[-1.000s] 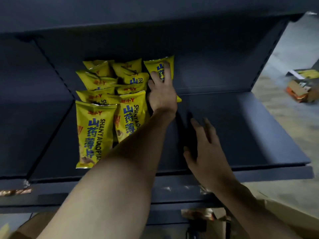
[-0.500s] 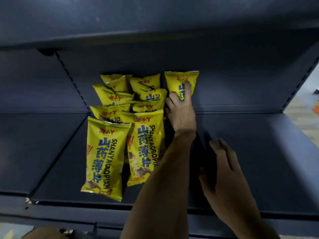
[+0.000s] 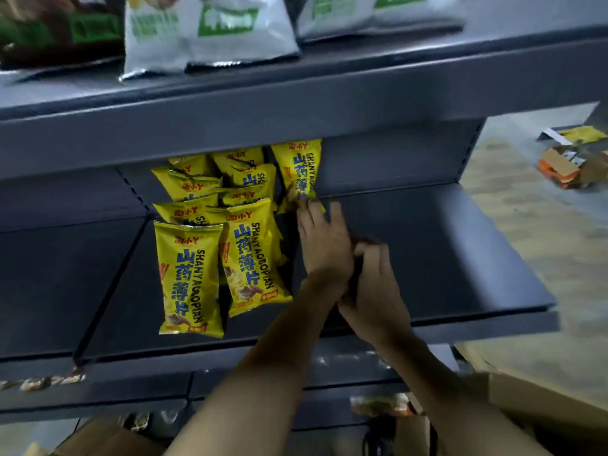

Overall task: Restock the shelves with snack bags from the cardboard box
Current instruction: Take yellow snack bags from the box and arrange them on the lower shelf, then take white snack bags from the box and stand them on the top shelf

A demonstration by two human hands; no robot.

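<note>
Reaching: both bare arms stretch onto the dark grey shelf (image 3: 444,245), hands close together over its bare middle.
Left hand (image 3: 324,243): fingers straight and a little spread, tips at the bottom edge of the upright yellow bag (image 3: 299,172); it grips nothing that can be seen.
Right hand (image 3: 371,291): just beside the left wrist, touching it; fingers bent inward, but whether they hold anything cannot be told, since that spot is dark and blurred.
Upright yellow bag: stands at the back of the shelf, leaning on the rear panel, right of the other bags.
Yellow snack bags (image 3: 189,278): lie in overlapping rows on the left part of the same shelf, two in front, more behind.
Upper shelf (image 3: 296,103): carries white and green bags (image 3: 210,31), blurred.
Cardboard box (image 3: 543,406): sits low on the right, below the shelf, only partly in view.
Floor (image 3: 543,225): pale, to the right, with a small orange and brown carton (image 3: 566,169) lying on it.
</note>
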